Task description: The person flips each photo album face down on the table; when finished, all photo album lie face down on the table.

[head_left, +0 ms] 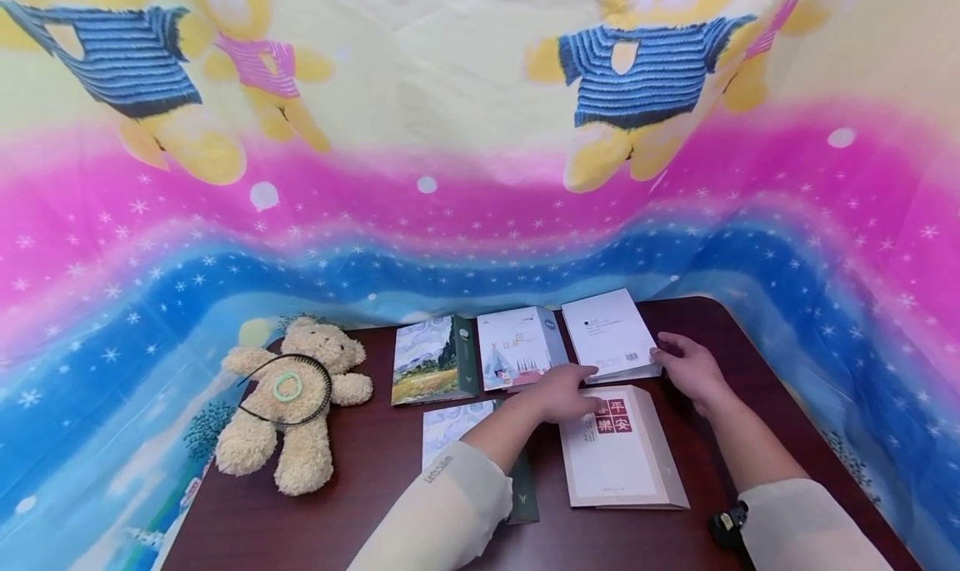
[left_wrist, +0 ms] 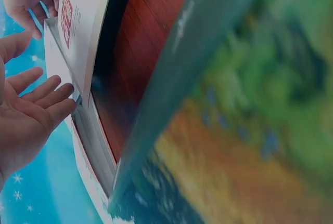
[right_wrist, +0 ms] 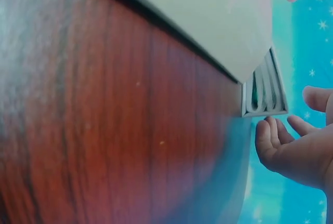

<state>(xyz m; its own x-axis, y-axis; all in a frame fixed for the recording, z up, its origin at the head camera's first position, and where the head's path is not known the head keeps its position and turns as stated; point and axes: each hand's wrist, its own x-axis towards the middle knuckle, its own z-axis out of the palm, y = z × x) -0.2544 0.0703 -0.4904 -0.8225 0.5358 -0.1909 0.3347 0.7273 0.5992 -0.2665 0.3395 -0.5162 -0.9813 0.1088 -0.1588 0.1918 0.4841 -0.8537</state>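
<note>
Booklets lie in two rows on the dark wooden table (head_left: 360,504), and you are working at the right end of both. Nearest you, toward the front edge, the cream booklet (head_left: 618,463) with the red stamp lies flat, with a blue-covered one (head_left: 450,429) left of it, partly hidden by your sleeve. Your left hand (head_left: 562,392) reaches across that cream cover, fingers straight and relaxed, tips at the near edge of the white booklet (head_left: 609,333) in the back row; the left wrist view shows the palm open and gripping nothing, probably to steady or square that edge. Your right hand (head_left: 690,371) meets the same booklet from its right side, fingers loosely extended against the edge and not visibly pinching, so the two hands bracket it. That white booklet sits near the table's back right corner, beside a tent-picture booklet (head_left: 517,346) and a landscape booklet (head_left: 431,358). At the left edge a teddy bear (head_left: 292,404) lies on its back with a black hoop (head_left: 288,392) and a green ring (head_left: 287,386) on its belly. A bear-print sheet (head_left: 480,179) hangs behind.
</note>
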